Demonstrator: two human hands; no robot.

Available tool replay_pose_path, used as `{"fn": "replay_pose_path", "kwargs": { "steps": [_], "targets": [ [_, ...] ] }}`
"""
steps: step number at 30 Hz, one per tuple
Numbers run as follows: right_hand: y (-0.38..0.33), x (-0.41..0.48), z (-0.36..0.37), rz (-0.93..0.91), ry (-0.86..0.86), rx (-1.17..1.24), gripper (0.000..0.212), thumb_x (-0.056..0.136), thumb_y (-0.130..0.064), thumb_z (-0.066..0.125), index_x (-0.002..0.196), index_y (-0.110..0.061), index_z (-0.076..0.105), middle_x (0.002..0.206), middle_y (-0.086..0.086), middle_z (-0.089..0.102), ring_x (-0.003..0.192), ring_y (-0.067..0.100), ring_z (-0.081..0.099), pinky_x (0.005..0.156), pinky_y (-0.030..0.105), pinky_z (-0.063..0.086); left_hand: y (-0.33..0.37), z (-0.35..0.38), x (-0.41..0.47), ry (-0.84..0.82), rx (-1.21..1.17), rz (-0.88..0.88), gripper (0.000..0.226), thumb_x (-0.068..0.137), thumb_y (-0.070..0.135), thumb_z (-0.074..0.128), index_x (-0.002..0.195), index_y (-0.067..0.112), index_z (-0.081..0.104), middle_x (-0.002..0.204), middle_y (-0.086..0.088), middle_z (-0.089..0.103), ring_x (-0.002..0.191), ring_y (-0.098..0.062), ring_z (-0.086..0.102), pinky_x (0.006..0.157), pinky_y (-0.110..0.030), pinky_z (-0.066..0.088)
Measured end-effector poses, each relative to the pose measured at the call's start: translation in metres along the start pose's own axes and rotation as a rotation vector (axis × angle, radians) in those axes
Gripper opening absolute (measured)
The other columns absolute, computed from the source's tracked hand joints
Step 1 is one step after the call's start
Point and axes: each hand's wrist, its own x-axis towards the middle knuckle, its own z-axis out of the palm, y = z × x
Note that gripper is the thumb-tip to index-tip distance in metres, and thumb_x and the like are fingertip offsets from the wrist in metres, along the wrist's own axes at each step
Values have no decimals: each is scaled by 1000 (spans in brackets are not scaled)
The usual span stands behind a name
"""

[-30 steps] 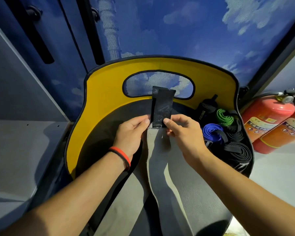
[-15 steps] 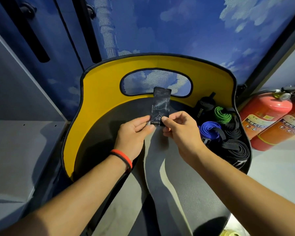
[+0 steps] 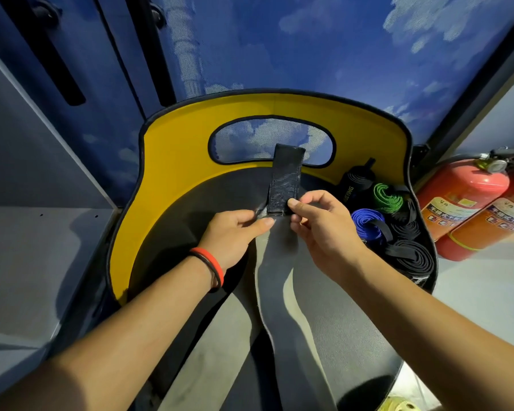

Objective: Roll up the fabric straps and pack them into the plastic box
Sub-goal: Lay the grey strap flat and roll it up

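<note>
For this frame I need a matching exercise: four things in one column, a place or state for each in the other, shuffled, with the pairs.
Things
1. black woven tab ending the grey fabric strap
2. green rolled strap
3. blue rolled strap
4. red fire extinguisher

Places or states
A. outside the box, on its right
B. pinched by the right hand
C. in the box, the farther coloured roll
D. in the box, the nearer coloured roll

Pairs: 1-B, 2-C, 3-D, 4-A
</note>
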Motion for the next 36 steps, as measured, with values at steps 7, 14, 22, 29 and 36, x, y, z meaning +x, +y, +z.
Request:
{"fn": "replay_pose_path", "kwargs": {
  "steps": [7,14,22,29,36],
  "targets": [
    [1,-1,3,-1,58,-395,20,93,-21,74,103,-11,61,83,2,66,57,6,61,57,22,52,-5,-4,1,36,72,12,41,85,51,71,91,10,76,84,-10,73,81,-13,63,85,-43,55],
    [13,-11,-6,216,-210,-608,24,105,-44,51,89,-35,67,101,-15,68,106,8,63,105,36,48,-1,-11,18,98,-205,-85,14,94,30,69,90,20,79,95,-4,78,93,-23,75,93,-50,58],
    [12,-7,-13,137,-145,-713,40,105,-44,49,106,-12,73,104,11,74,98,20,67,87,34,50,1,3,27,90,-219,-73,11,95,27,67,94,24,78,97,1,78,94,-18,75,91,-44,59],
    [11,-1,-25,104,-109,-814,41,106,-42,49,82,-12,63,68,1,60,74,16,58,70,32,42,-2,18,28,68,-269,-153,19,98,25,63,88,17,77,94,-4,78,92,-21,75,82,-38,61],
    [23,2,-23,35,-25,-866,39,108,-39,44,81,-17,62,75,2,63,75,16,58,63,30,41,-8,27,19,-43,-204,-343,18,98,27,63,105,14,74,101,-6,77,97,-22,73,85,-38,60]
  ]
}}
